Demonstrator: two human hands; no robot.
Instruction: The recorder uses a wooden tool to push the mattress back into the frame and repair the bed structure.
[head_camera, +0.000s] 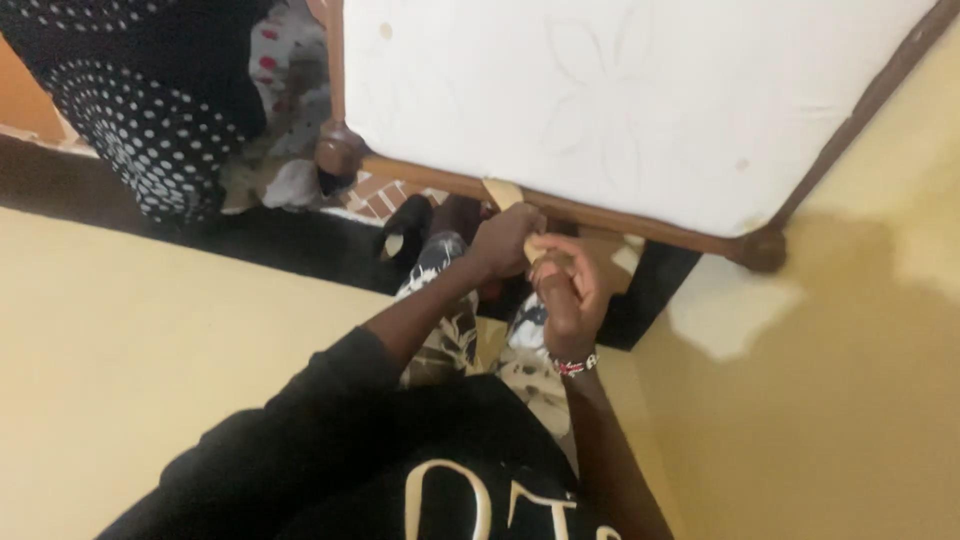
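A tan strip (503, 192) hangs over the wooden bed frame (600, 215), at the near edge of the white mattress (620, 100). The left hand (503, 240) is closed on the strip's lower end. The right hand (570, 290) touches it, fingers curled on the same bit. A beaded wristband (575, 366) sits on the right wrist. Yellow walls (120, 340) stand left and right.

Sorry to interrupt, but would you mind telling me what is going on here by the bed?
A person in a black top stands at the corner of a bare white mattress on a dark wooden bed frame. The left hand and right hand are together just below the frame's edge, pinching a pale tan strip that runs up to the frame. A beaded bracelet is on the right wrist.
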